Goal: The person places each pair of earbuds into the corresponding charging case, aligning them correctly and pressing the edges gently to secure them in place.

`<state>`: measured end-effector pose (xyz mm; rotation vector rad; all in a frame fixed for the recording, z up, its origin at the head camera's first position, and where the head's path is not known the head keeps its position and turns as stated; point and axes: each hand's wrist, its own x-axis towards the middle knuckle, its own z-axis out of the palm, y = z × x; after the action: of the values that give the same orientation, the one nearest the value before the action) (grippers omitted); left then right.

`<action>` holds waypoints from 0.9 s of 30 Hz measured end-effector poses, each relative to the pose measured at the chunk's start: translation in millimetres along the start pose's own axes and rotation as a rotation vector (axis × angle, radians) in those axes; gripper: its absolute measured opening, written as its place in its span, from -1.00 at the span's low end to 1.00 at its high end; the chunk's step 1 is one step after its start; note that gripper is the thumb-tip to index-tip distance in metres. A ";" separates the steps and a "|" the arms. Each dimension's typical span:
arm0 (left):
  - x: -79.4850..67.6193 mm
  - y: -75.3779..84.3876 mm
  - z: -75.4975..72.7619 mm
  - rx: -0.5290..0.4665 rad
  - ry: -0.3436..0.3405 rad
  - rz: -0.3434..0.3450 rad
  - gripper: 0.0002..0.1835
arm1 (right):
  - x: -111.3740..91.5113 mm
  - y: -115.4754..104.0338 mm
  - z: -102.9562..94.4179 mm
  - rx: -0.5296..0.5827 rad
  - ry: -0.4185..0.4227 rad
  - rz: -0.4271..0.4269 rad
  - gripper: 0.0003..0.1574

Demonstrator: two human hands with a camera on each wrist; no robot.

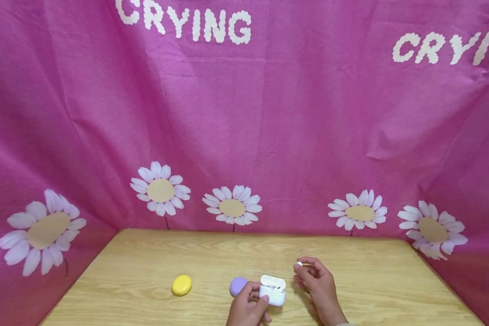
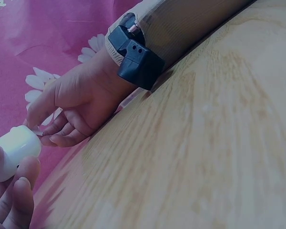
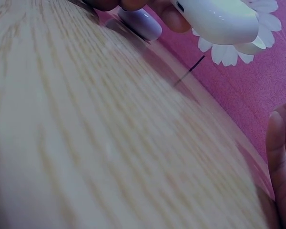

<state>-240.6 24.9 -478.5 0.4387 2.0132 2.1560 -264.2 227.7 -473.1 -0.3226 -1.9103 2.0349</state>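
My left hand [image 1: 246,308] grips a white earbud case [image 1: 273,297] just above the table, its lid flipped up. A small white piece with a dark mark shows inside the case at its right side. To the right, my right hand [image 1: 322,292] pinches a small white earbud [image 1: 299,264] between thumb and fingertips, apart from the case. In the left wrist view, the case [image 2: 20,147] overlaps the right hand's fingertips. The right wrist view catches the case [image 3: 224,21] from below and part of the right hand [image 3: 282,152]. A purple round case [image 1: 237,286] lies just behind the left hand.
Farther left on the wooden table [image 1: 126,276] lies a yellow rounded case [image 1: 181,285]. A pink cloth [image 1: 293,136] with daisies and white lettering hangs behind the table and along both sides. A dark wrist camera [image 2: 140,62] is strapped to the right wrist.
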 end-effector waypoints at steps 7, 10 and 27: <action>-2.0 0.7 1.1 -0.020 -0.001 -0.002 -0.70 | -1.4 1.6 -1.4 0.004 0.005 -0.005 -0.49; -1.4 2.6 2.8 -0.021 0.001 -0.008 -0.70 | -0.2 -0.6 -2.4 0.000 0.008 0.000 -0.51; -0.3 1.5 1.8 -0.014 0.008 -0.030 -0.72 | 2.3 0.5 -2.3 0.027 -0.011 0.005 -0.44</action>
<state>-239.6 26.4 -476.9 0.3952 1.9945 2.1566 -265.5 230.7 -473.6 -0.3101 -1.8886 2.0678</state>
